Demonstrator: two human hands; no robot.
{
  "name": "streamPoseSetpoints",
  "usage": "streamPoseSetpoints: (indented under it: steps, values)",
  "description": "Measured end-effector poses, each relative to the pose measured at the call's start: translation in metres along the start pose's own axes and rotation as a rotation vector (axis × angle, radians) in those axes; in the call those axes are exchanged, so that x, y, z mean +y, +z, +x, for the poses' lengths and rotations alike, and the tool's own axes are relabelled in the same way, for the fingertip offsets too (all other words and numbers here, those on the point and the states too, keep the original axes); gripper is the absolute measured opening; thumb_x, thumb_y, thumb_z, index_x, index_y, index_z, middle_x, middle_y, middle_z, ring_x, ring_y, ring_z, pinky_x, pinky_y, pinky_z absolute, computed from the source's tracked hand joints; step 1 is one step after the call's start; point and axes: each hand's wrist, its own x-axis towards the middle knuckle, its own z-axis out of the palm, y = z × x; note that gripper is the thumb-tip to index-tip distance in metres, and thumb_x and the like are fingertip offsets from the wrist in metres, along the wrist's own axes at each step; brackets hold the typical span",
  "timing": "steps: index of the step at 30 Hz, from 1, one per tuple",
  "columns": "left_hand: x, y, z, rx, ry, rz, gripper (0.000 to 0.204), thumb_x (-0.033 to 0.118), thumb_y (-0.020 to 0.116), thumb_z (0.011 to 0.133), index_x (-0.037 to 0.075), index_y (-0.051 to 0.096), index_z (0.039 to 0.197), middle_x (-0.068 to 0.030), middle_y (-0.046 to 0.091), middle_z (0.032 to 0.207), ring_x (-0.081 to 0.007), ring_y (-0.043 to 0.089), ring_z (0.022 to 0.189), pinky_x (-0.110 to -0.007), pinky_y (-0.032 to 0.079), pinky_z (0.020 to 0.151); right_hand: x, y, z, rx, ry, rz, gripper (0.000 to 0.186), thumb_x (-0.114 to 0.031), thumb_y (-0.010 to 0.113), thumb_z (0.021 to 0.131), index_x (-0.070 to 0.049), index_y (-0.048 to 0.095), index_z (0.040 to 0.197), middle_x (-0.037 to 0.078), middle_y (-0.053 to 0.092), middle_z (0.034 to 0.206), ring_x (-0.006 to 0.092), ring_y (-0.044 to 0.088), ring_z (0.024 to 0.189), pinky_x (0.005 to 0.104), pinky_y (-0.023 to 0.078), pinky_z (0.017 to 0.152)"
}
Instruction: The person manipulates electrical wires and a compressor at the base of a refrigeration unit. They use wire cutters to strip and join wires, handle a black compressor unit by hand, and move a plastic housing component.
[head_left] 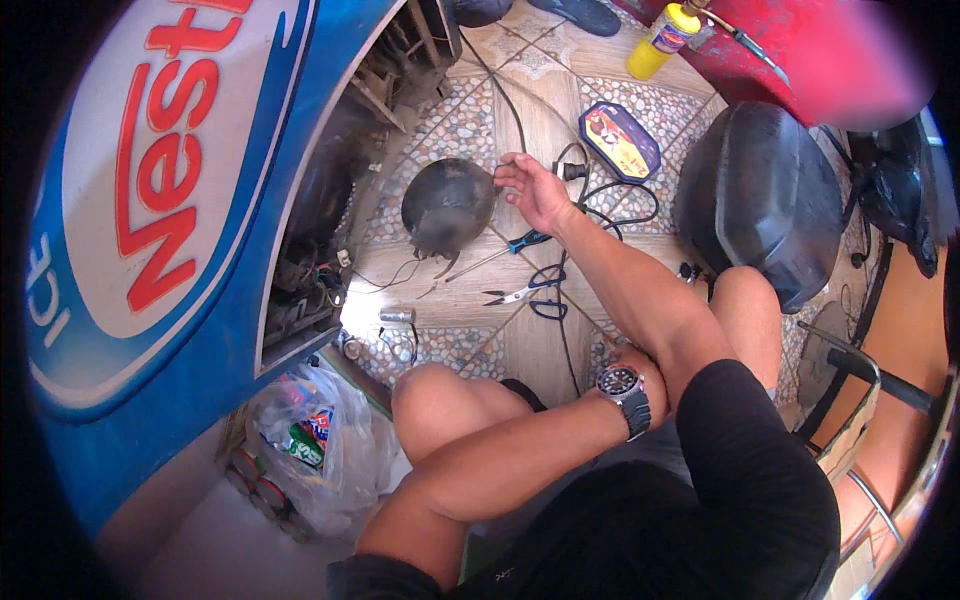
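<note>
My right hand (536, 193) reaches forward with fingers apart and nothing in it. Its fingertips are right beside a black, rounded metal body (447, 205) that looks like a fridge compressor; whether they touch it I cannot tell. Thin wires hang from that body's near side. Just below my right hand lies a screwdriver (528, 241) with a blue and black handle. Nearer to me are scissors (537, 292) with dark looped handles. My left hand (640, 364), below a wristwatch (619, 383), is tucked against my right arm, its fingers hidden.
A blue cooler cabinet (230, 300) with an exposed machine bay stands left. Black cable (640, 203), an oval tub lid (620, 142) and a yellow gas cylinder (662, 42) are ahead. A large black case (760, 200) sits right. A clear plastic bag (340, 465) lies near-left, below a small metal cylinder (397, 315).
</note>
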Motion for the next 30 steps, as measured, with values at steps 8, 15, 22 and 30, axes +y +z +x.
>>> streamPoseSetpoints:
  steps: [8, 15, 22, 30]
  values:
    - [0.001, 0.014, 0.001, -0.053, -0.025, -0.009, 0.041, 0.026, 0.054, 0.092, 0.023, 0.066, 0.131, -0.0021, 0.061, 0.139, -0.028, 0.06, 0.123, -0.054, 0.048, 0.093, -0.001, 0.011, -0.001, -0.008, 0.027, 0.05, 0.039, -0.044, 0.058, 0.093, -0.014, 0.06, 0.118, 0.002, 0.066, 0.103, 0.0163, 0.058, 0.099, 0.0342, 0.038, 0.082]
    - [0.012, -0.025, -0.011, -0.285, -0.061, 0.101, 0.044, 0.029, 0.053, 0.091, 0.018, 0.064, 0.133, -0.0095, 0.059, 0.14, -0.0305, 0.06, 0.122, -0.06, 0.044, 0.094, -0.003, 0.012, -0.005, -0.009, 0.016, 0.169, 0.036, -0.039, 0.055, 0.095, -0.011, 0.06, 0.119, 0.004, 0.065, 0.1, 0.0171, 0.059, 0.097, 0.0326, 0.04, 0.08]
    - [0.016, -0.05, -0.013, -0.358, -0.095, 0.144, 0.042, 0.029, 0.053, 0.092, 0.021, 0.064, 0.132, -0.0055, 0.061, 0.138, -0.0286, 0.061, 0.121, -0.054, 0.046, 0.094, 0.003, 0.01, 0.003, 0.071, -0.002, 0.112, 0.027, -0.029, 0.051, 0.098, -0.011, 0.062, 0.115, 0.003, 0.066, 0.098, 0.0175, 0.059, 0.095, 0.0328, 0.04, 0.08]
    - [0.011, -0.028, -0.006, -0.292, -0.07, 0.033, 0.043, 0.029, 0.054, 0.092, 0.022, 0.063, 0.134, -0.0053, 0.058, 0.143, -0.0264, 0.058, 0.128, -0.049, 0.049, 0.099, 0.002, 0.006, 0.001, 0.013, -0.008, 0.121, 0.022, -0.033, 0.053, 0.098, -0.016, 0.064, 0.107, 0.0, 0.067, 0.089, 0.0139, 0.058, 0.082, 0.0309, 0.039, 0.074]
